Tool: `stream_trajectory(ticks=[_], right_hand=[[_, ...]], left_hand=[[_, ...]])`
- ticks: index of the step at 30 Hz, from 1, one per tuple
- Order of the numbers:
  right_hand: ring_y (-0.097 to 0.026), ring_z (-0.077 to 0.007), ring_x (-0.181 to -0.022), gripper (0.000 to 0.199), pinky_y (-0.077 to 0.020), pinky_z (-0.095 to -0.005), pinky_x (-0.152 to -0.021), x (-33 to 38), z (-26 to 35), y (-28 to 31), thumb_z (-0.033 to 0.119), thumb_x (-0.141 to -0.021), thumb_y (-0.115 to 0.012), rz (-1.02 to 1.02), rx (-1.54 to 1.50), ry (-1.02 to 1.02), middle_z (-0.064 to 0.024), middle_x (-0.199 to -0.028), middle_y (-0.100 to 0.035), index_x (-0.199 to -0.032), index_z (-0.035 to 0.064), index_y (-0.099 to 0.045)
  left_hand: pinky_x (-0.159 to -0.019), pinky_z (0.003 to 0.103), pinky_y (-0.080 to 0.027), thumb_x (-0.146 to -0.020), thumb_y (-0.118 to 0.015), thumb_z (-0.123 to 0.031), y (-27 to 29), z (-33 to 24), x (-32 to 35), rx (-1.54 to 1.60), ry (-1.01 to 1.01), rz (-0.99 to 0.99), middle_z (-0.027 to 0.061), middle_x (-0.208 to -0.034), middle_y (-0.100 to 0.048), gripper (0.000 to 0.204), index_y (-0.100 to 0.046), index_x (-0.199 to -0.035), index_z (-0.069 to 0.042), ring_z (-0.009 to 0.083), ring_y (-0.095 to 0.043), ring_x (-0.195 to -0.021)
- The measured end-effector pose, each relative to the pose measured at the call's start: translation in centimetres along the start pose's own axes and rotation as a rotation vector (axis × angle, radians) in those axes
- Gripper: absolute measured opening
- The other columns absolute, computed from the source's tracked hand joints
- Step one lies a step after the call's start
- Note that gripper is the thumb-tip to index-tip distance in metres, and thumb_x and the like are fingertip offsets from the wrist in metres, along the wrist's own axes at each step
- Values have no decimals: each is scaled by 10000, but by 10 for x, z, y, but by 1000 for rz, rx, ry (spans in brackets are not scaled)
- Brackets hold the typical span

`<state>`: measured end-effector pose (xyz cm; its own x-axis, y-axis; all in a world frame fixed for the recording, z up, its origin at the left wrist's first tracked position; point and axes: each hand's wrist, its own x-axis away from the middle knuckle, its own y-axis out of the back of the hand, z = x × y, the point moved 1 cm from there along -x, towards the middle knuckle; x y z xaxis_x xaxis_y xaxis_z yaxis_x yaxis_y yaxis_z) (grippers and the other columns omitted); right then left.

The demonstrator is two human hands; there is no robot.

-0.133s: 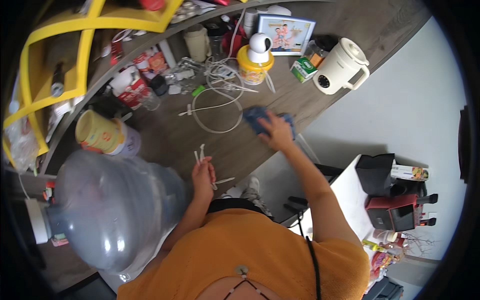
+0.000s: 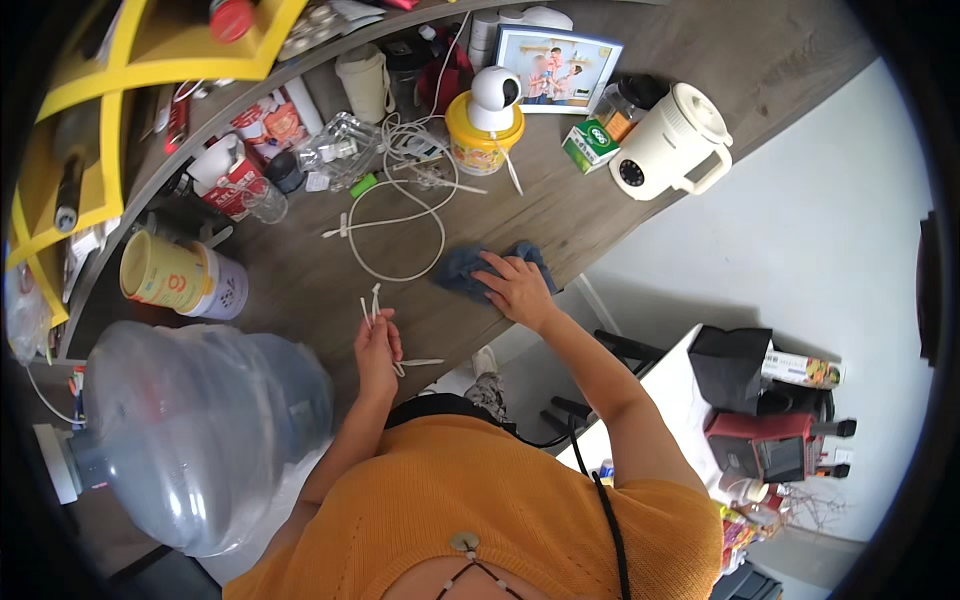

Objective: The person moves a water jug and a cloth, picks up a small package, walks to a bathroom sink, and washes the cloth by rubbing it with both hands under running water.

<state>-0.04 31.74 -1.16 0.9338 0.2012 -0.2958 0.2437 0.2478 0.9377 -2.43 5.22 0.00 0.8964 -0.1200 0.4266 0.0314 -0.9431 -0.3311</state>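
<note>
Seemingly partway | right hand (image 2: 520, 290) rests spread on blue cloth (image 2: 460, 272), surface's (image 2: 575, 225) near edge | left hand (image 2: 377, 352) grips white strips (image 2: 375, 298) | cable loop (image 2: 344, 226) uncleared

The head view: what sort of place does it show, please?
Probably someone's home, though perhaps a small office: a framed photo, a cream kettle and a cluttered yellow shelf suggest it.
</note>
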Motion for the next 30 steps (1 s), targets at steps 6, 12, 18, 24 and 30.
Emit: stream_trajectory(ticks=[6, 12, 18, 24, 30], right_hand=[[-525, -276, -879, 418, -438, -379, -693, 24, -135, 26, 156, -665, -651, -81, 108, -214, -59, -1250, -448, -1074, 169, -565], [-541, -341, -899, 394, -461, -409, -750, 24, -200, 40, 200, -730, -600, -73, 196, -621, -104, -1263, -439, -1110, 120, -537], [-547, -344, -894, 394, -475, -421, -726, 19, -130, 34, 211, -703, -606, 144, -22, -295, -142, -1204, -469, -1079, 110, -544], [-536, -290, -1006, 409, -453, -365, -818, 4, -40, 27, 198, -699, -645, 333, -495, 125, -77, -1176, -521, -1094, 122, -565], [-525, -289, -1041, 432, -423, -342, -856, -38, 58, 28, 204, -761, -617, 318, -816, 194, -116, -1163, -530, -1167, 102, -510]], left_hand=[[-381, 193, -291, -925, -408, -196, -59, 9, -16, -81, -57, -84, -14, -656, -455, 192, -531, -966, -54, 46, -374, -457], [-371, 193, -276, -919, -423, -198, -102, 25, -18, -43, -31, -94, -12, -652, -467, 185, -540, -958, -61, 46, -374, -461], [-383, 186, -266, -901, -465, -198, -99, 31, 3, -29, -24, -168, -20, -654, -473, 163, -550, -956, -71, 42, -372, -467], [-453, 177, -295, -822, -571, -95, -63, 23, 36, -79, -163, -250, -52, -663, -481, 75, -580, -890, -65, 22, -381, -523], [-549, 168, -328, -820, -558, -82, 15, 26, 104, -179, -291, -385, -60, -696, -500, 91, -602, -891, -44, 15, -405, -615]])
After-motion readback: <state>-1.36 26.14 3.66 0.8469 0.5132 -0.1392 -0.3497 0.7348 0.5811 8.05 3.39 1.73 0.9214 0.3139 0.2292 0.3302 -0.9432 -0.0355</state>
